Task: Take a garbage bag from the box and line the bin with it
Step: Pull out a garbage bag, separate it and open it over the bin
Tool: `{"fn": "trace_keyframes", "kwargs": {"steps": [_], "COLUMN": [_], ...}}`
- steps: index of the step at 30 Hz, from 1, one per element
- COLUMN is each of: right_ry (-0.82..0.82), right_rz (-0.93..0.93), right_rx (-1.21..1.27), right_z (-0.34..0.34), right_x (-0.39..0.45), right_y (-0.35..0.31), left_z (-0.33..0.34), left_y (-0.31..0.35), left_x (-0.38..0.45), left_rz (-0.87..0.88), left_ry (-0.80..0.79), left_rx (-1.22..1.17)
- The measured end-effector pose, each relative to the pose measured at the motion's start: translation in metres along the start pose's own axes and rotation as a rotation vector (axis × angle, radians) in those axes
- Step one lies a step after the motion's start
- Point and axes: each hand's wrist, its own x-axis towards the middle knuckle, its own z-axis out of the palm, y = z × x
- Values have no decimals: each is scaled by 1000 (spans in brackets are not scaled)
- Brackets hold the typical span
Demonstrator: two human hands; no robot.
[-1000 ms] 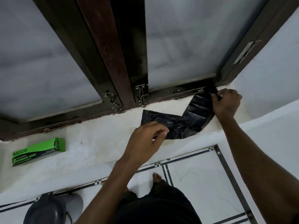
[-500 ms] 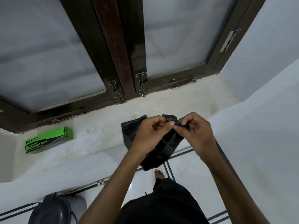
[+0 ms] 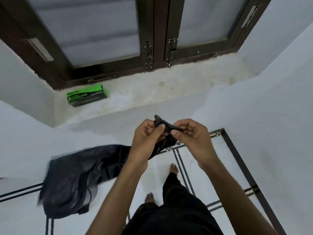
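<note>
White tiled floor (image 3: pixel 194 168) lies under me. I hold both hands raised before my chest: my left hand (image 3: pixel 145 141) and right hand (image 3: pixel 191 138) pinch the black garbage bag (image 3: pixel 81 173), which trails left. Its green box (image 3: pixel 87 97) sits at the windowsill's (image 3: pixel 169 85) left end.

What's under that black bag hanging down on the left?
The garbage bag, pinched by both hands, drapes over something grey on the floor, possibly the bin. Only a sliver shows; the rest is covered.
</note>
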Motion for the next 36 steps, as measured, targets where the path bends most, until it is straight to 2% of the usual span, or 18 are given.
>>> {"fn": "trace_keyframes", "kwargs": {"steps": [6, 11, 14, 18, 22, 25, 29, 32, 36], "right_ry": [-84, -190, -177, -201, -112, -53, -130, -181, -326], "right_rz": [26, 94, 148, 188, 273, 324, 185, 75, -49], "right_rx": [-24, 90, 199, 263, 349, 384, 160, 28, -95], "right_z": [19, 18, 19, 21, 36, 53, 81, 96, 126], "right_x": [-53, -93, -112, -132, -153, -174, -203, -219, -238], "right_y": [4, 11, 18, 28, 37, 44, 43, 39, 32], "left_z": [-14, -18, -18, -24, -39, -53, -65, -82, -118], "left_y": [-24, -38, -48, -69, -88, -97, -103, -109, -110], "left_x": [-62, -107, -130, -164, -205, -238, -265, -277, -304], "left_rz": [-7, 122, 187, 187, 106, 73, 70, 159, 376], "left_ry": [43, 84, 172, 309, 476, 522, 656, 797, 725], "left_rx": [-54, 1, 118, 184, 110, -47, -187, -47, 349]}}
